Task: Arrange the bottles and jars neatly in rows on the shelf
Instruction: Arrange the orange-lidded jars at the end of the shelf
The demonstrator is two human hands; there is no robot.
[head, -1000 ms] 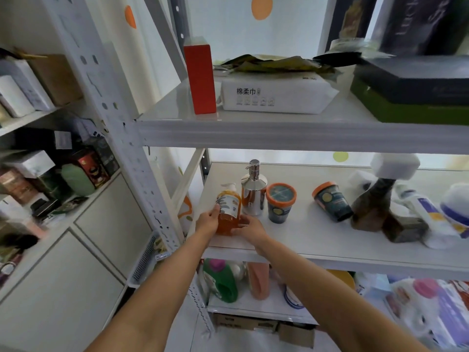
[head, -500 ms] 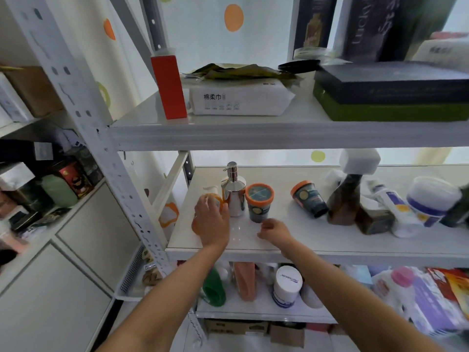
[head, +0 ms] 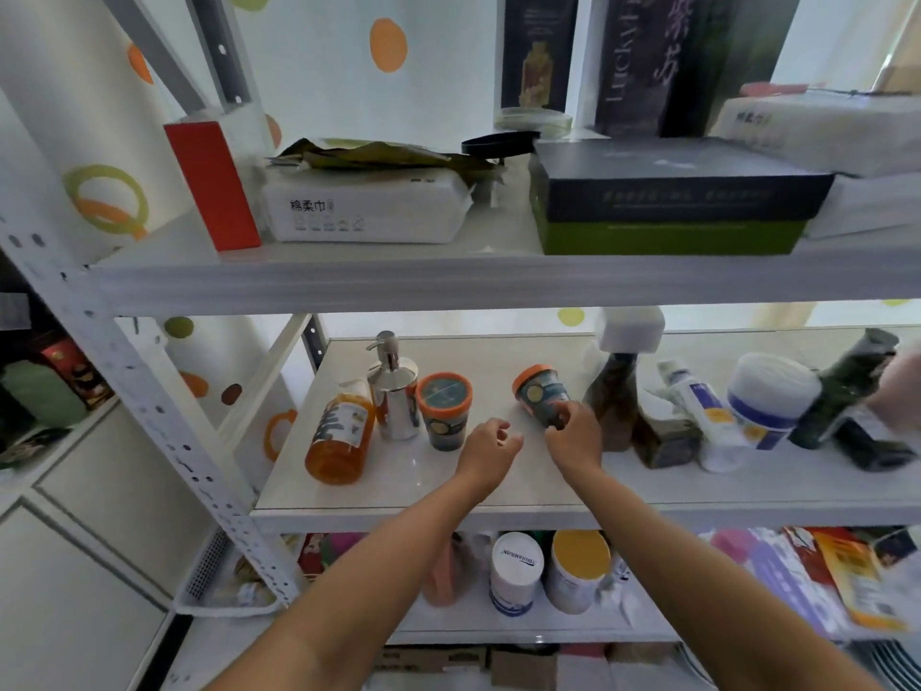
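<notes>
My right hand [head: 573, 433] pinching the tipped jar [head: 539, 391], left hand [head: 491, 443] loosely curled, empty, brown bottle [head: 614, 394] just right.

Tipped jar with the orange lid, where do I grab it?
Hold the jar round its dark middle, coming from the front. It leans with its lid up and left, so the round sides face you. The right hand pinches its lower end.
</notes>
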